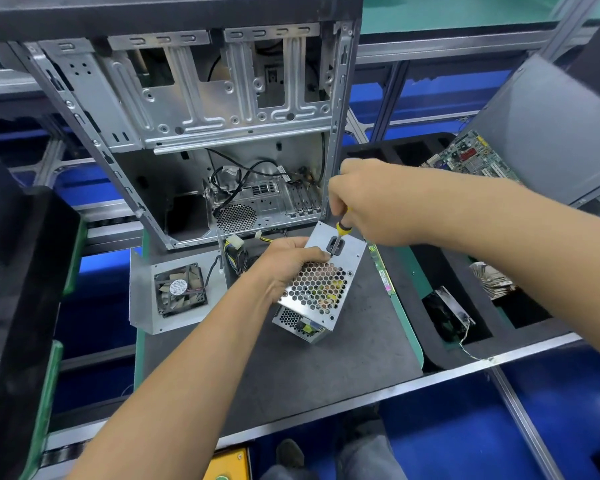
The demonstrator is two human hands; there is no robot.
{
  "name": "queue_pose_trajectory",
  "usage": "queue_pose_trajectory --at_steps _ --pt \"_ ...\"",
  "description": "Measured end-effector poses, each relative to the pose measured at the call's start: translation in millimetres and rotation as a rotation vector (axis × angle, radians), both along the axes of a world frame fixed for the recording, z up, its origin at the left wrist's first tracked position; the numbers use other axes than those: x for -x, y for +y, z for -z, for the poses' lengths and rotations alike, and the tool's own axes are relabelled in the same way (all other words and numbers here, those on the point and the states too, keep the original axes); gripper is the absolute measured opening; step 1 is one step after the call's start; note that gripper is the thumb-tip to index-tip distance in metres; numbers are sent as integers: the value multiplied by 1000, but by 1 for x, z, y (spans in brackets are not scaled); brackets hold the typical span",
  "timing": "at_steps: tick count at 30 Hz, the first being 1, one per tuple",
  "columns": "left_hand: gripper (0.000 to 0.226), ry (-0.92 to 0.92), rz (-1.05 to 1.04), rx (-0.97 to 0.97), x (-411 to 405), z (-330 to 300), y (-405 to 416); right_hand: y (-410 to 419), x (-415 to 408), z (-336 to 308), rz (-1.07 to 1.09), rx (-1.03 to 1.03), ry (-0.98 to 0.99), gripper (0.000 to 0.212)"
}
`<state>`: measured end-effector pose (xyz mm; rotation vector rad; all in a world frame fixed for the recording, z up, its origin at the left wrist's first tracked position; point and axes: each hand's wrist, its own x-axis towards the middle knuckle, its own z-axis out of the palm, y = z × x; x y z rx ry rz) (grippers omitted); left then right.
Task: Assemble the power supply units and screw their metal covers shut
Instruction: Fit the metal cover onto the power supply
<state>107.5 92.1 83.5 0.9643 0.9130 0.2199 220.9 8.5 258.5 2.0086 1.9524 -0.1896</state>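
On the left of the bench (291,368), the fan (181,289) is lying flat on its bent steel plate (141,299), parked out of my way, I'd say, until its turn. The open case (187,133) is standing behind it, all stamped grey sheet metal. My left hand (284,268) is gripping the PSU (321,285) at mid-bench, fingers curled over its honeycomb-perforated cover, tilting the box so the end face is meeting the tool and keeping it from twisting. My right hand (371,202) is closed round the screwdriver (340,233), yellow-and-black handle upright, its tip pressing down near the dark socket, likely seating a cover screw. The bench mat is looking matte, dark and scuffed.
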Motion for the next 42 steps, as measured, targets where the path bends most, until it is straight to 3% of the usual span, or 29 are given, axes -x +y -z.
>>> queue_pose_trajectory --at_steps 1,4,7,9,11,15,18,20,23,27,30,34,36,39,42 --pt "15 6 4 2 0 1 1 0 1 2 -5 -28 -36 9" --pt "10 29 44 8 0 1 3 -5 0 5 52 -84 -133 27" --pt "24 19 76 33 -1 2 5 -11 -7 2 115 -21 110 17" --pt "22 5 84 79 -2 2 4 -11 -10 2 96 16 172 13" --pt "11 -6 108 128 -1 0 5 -8 -10 5 120 -11 101 6" --pt "16 -2 143 138 2 0 8 -6 -8 6 103 -20 -10 28" --pt "15 2 120 112 0 0 6 -8 -6 5 73 -14 119 13" --pt "16 3 112 97 0 0 6 -6 -5 6 93 -59 83 7" --pt "18 2 119 101 0 0 6 -7 -8 7 137 -28 -9 28" --pt "16 -12 135 118 -1 -2 6 -12 -13 8 114 -32 63 13" --pt "15 -16 146 123 0 -2 6 -9 -11 11 101 -64 -49 35" --pt "15 -18 164 136 0 -3 6 -10 -13 6 136 -11 153 15" --pt "15 -21 173 145 0 -3 6 -9 -10 5 147 -14 148 7" --pt "14 -29 176 138 0 -3 6 -7 -10 3 172 21 71 24" --pt "14 -36 173 138 0 -2 5 -10 -10 0 176 26 172 22"
